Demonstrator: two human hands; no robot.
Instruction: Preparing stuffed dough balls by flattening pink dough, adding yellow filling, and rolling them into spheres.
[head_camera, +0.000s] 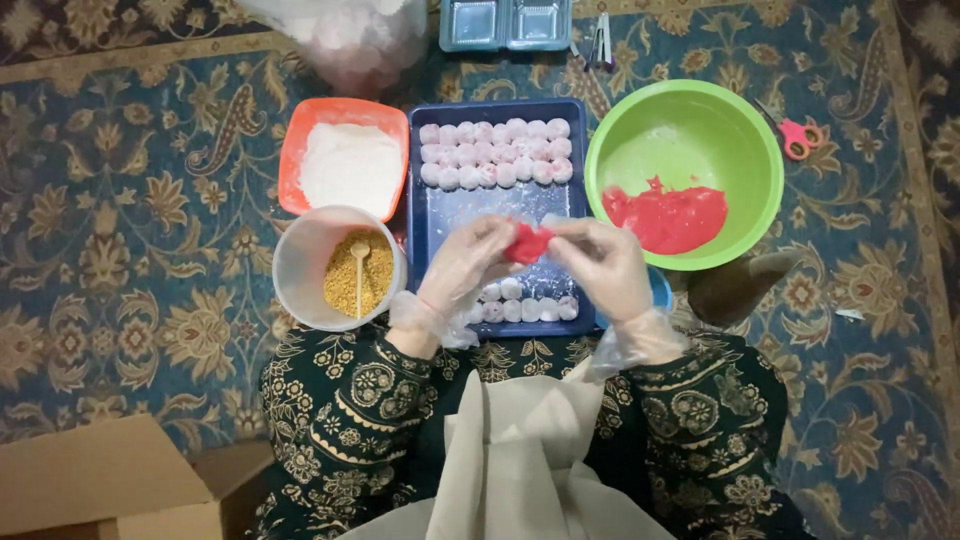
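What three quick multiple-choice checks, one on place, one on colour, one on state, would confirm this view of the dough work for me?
1. Where does the green bowl stand relative to the blue tray?
A. On the person's right of it
B. On the person's left of it
C. Inside it

2. What colour is the dough piece between the hands?
A. White
B. Red
C. Yellow

3. How do the left hand and right hand stand?
A. Both resting flat on the carpet
B. One inside the bowl
C. Both gloved, pinching the dough piece over the tray

Answers:
1 A, the bowl sits beyond the tray's right edge.
2 B, it matches the red mass lying in the bowl.
3 C, clear gloves cover both hands and the fingers meet on the piece.
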